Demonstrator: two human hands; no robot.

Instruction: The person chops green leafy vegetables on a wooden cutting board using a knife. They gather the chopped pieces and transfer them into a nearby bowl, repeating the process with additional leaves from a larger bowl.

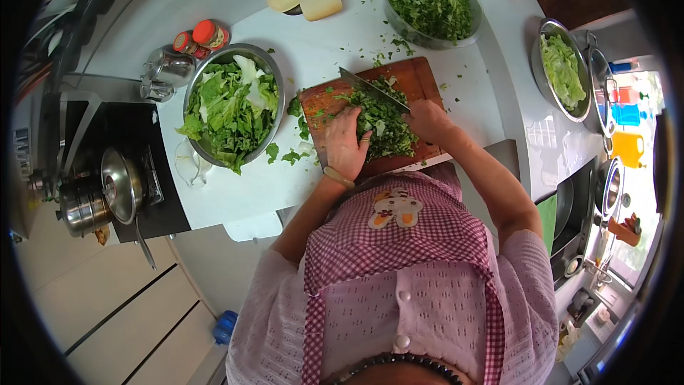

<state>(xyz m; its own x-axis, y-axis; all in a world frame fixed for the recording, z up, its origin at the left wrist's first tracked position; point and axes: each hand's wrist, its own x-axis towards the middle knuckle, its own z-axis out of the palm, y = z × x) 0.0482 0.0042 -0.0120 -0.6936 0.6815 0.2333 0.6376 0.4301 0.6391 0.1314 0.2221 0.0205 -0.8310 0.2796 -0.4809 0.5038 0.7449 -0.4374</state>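
Observation:
A brown wooden cutting board [427, 75] lies tilted on the counter before me, with a heap of finely chopped leafy greens [382, 128] on it. My right hand [427, 120] grips the handle of a kitchen knife [371, 88]. The blade reaches up and left across the far side of the heap. My left hand [346, 141], wearing a ring and a bangle, lies palm down at the heap's left edge. Its thumb is spread, its fingertips touch the greens and board, and it appears to hold nothing.
A steel bowl of leaf pieces [235, 107] stands left, beside a glass cup [191, 163] and red-lidded jars [210, 35]. A clear bowl of chopped greens [430, 5] sits at the back. Right stands a steel bowl with lettuce [562, 72]. A lidded pan [122, 184] occupies the stove.

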